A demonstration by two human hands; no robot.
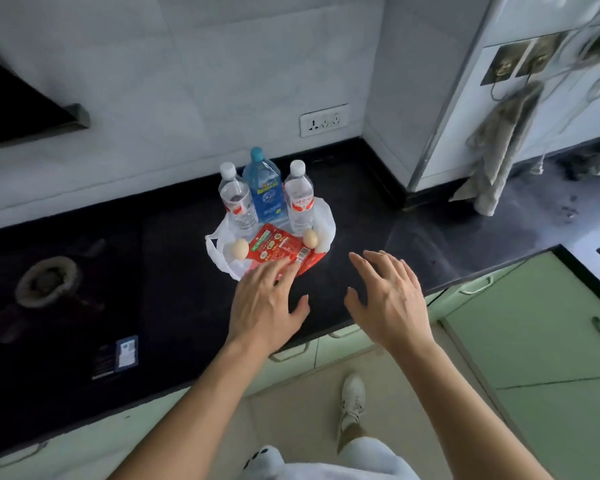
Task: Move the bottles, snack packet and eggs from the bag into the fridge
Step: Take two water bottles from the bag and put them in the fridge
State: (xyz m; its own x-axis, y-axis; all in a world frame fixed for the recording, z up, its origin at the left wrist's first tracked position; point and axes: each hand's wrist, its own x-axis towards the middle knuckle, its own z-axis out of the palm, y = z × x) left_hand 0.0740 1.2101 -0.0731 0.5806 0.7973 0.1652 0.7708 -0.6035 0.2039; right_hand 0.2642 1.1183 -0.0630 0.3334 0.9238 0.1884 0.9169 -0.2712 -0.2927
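While left hand & right hand hover released, snack packet (eggs beside) fronts bottles w/ stove burner nearby.

The person's forearms were bare, with no sleeves, rings or watch on the left hand or the right hand. A white lace-up shoe showed at six o'clock, below it pale light-blue shorts and a white top's hem.

Left hand fingertips hide snack packet near edge; bottle labels unreadable.
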